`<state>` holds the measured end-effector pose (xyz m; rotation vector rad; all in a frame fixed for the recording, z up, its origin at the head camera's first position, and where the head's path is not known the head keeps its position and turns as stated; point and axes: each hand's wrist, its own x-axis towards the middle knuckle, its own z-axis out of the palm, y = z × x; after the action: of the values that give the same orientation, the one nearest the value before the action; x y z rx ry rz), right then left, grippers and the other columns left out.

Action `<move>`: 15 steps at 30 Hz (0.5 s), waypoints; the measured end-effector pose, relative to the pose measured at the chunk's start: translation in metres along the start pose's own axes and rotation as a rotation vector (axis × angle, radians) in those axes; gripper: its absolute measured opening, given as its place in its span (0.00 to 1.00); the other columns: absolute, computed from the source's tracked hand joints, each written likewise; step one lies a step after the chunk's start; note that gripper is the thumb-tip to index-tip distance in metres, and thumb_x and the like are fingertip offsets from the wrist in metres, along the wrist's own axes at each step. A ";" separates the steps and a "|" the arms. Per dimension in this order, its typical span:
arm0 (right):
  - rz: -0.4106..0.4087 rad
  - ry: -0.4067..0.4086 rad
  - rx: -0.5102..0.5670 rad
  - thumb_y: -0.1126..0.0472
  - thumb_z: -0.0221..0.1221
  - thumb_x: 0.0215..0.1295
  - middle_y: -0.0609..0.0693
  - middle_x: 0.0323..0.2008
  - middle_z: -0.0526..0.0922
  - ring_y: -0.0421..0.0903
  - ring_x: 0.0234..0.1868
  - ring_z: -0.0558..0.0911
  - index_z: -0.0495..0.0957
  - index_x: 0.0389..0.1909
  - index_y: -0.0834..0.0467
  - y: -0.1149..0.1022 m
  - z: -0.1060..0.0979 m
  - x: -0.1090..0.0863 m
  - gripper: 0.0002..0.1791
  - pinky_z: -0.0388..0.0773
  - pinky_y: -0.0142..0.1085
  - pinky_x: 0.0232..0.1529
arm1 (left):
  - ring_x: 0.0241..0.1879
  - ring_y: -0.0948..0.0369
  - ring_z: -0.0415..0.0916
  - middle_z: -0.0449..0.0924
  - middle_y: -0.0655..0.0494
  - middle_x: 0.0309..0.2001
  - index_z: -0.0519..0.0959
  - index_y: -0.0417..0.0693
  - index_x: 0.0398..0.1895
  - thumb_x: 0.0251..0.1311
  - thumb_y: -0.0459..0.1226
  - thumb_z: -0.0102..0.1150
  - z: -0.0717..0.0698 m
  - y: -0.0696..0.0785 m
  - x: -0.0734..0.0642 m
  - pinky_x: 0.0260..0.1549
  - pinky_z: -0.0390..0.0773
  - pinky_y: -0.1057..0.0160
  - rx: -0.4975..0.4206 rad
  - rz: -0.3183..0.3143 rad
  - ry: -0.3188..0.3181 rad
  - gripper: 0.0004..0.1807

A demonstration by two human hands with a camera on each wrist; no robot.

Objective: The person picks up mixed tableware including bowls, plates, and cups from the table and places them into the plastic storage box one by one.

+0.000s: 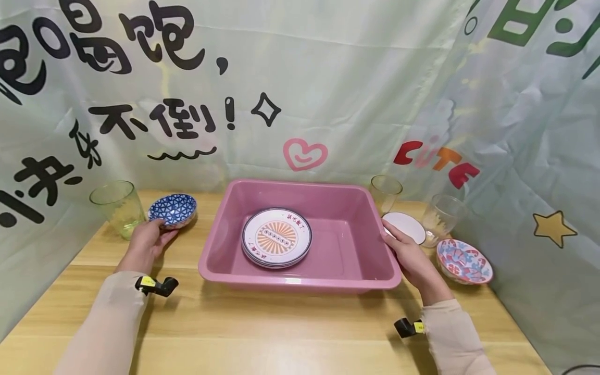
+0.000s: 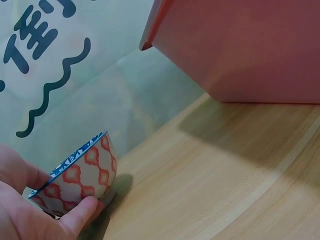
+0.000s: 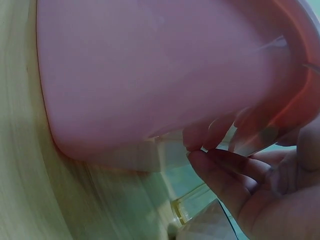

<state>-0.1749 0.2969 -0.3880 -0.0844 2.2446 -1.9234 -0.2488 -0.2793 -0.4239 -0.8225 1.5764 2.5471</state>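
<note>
In the head view, my left hand [image 1: 146,240] holds a small bowl [image 1: 172,209] with a blue-and-white patterned inside, beside the pink basin. The left wrist view shows this bowl [image 2: 82,175] tilted, red and cream outside, between thumb and fingers at its rim. My right hand [image 1: 412,255] is at the right side of the pink basin [image 1: 300,281], its fingertips right at the wall and rim. In the right wrist view those fingers [image 3: 225,175] lie against the basin's outer wall. Inside the basin, toward its left, sits a stack of printed plates [image 1: 276,237].
A green-tinted glass [image 1: 117,208] stands left of the blue bowl. Behind my right hand are a white round dish [image 1: 407,227], a yellowish glass [image 1: 385,192] and a clear glass [image 1: 442,216]. Farther right sits a red-and-blue patterned bowl [image 1: 465,262]. A printed curtain [image 1: 347,104] encloses the wooden table.
</note>
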 end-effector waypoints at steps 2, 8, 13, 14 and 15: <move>0.002 0.002 0.005 0.50 0.44 0.79 0.68 0.70 0.59 0.39 0.56 0.75 0.45 0.78 0.54 0.000 0.000 0.000 0.34 0.76 0.30 0.51 | 0.67 0.57 0.61 0.43 0.47 0.77 0.33 0.51 0.79 0.76 0.37 0.33 0.000 0.000 -0.001 0.58 0.70 0.62 0.005 0.003 -0.005 0.34; 0.000 0.006 0.004 0.50 0.44 0.79 0.68 0.69 0.60 0.40 0.57 0.75 0.45 0.78 0.54 0.000 0.000 0.000 0.33 0.77 0.30 0.51 | 0.63 0.58 0.65 0.44 0.46 0.76 0.35 0.49 0.79 0.76 0.37 0.33 0.002 0.000 -0.002 0.58 0.71 0.62 0.048 0.027 -0.024 0.33; -0.002 0.005 0.017 0.51 0.44 0.79 0.69 0.69 0.60 0.41 0.56 0.76 0.45 0.78 0.54 0.000 0.001 0.001 0.33 0.77 0.31 0.51 | 0.57 0.59 0.69 0.42 0.44 0.76 0.34 0.47 0.78 0.76 0.37 0.33 0.003 0.002 -0.005 0.57 0.71 0.62 0.077 0.050 -0.055 0.34; -0.002 0.005 0.018 0.51 0.44 0.79 0.70 0.69 0.60 0.41 0.56 0.76 0.45 0.78 0.54 0.000 0.000 0.001 0.33 0.77 0.32 0.51 | 0.57 0.59 0.70 0.41 0.44 0.77 0.34 0.46 0.78 0.76 0.37 0.33 0.004 0.003 -0.006 0.57 0.71 0.63 0.082 0.056 -0.065 0.34; -0.002 0.006 0.018 0.51 0.44 0.79 0.70 0.69 0.60 0.41 0.56 0.76 0.45 0.78 0.54 0.000 0.000 0.001 0.33 0.77 0.32 0.51 | 0.56 0.59 0.70 0.40 0.44 0.77 0.33 0.46 0.78 0.76 0.37 0.33 0.005 0.004 -0.007 0.57 0.72 0.63 0.083 0.059 -0.075 0.34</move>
<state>-0.1753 0.2964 -0.3885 -0.0791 2.2312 -1.9468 -0.2459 -0.2758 -0.4154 -0.6747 1.6951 2.4998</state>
